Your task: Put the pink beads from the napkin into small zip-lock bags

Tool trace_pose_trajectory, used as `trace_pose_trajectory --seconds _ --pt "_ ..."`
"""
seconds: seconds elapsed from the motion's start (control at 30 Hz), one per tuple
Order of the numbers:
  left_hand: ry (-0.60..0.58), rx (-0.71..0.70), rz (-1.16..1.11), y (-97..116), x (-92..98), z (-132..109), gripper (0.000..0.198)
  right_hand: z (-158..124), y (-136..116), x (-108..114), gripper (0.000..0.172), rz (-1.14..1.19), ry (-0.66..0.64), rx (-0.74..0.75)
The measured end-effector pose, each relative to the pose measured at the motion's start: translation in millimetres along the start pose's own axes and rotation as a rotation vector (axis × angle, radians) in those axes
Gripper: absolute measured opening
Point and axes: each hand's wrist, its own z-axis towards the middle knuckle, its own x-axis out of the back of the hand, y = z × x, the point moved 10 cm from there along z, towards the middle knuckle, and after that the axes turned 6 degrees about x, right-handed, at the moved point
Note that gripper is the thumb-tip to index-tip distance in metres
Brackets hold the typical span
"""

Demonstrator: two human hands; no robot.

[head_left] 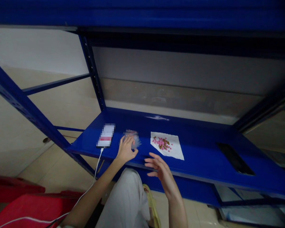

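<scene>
On glossy shelf [199, 158]: left hand [127, 149] on filmy plastic [137, 141], grip unclear; right hand [161, 167], grip apart, near round beads [160, 142].

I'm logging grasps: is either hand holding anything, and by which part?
The left hand is over the clear plastic bags; whether it grips them, and where, can't be told. The right hand holds nothing.

Clear plastic bags [136, 139] lie bunched — pink and brown pieces [161, 143] cluster on white paper [177, 151].
</scene>
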Motion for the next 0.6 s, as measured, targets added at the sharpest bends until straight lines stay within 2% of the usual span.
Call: trace_pose_trajectory --seconds 0.07,0.17,0.27,0.37,0.5,0.6 --pt "-0.015 -0.016 -0.003 3.0 3.2 -3.2 0.013 15.8 -4.5 3.5 0.037 0.012 0.039 0.040" --pt "0.020 -0.015 -0.008 7.9 9.9 -4.8 0.016 44.7 -13.6 6.3 0.034 -0.101 0.115 0.187" --pt "0.089 0.048 0.020 7.0 11.1 -3.9 0.021 65.7 -22.7 7.7 0.029 -0.387 0.230 0.379" --pt "0.060 0.122 0.063 -1.6 -1.8 -3.7 0.029 73.0 -27.5 -2.6 0.026 -0.699 0.278 0.529" --pt "-0.075 0.096 0.064 -9.7 -20.5 -4.5 0.033 74.7 -23.5 -9.5 0.027 -0.945 0.324 0.515" --pt "-0.103 0.101 0.051 -15.3 -20.1 -0.6 0.033 78.5 -16.5 -7.1 0.028 -0.966 0.311 0.416"
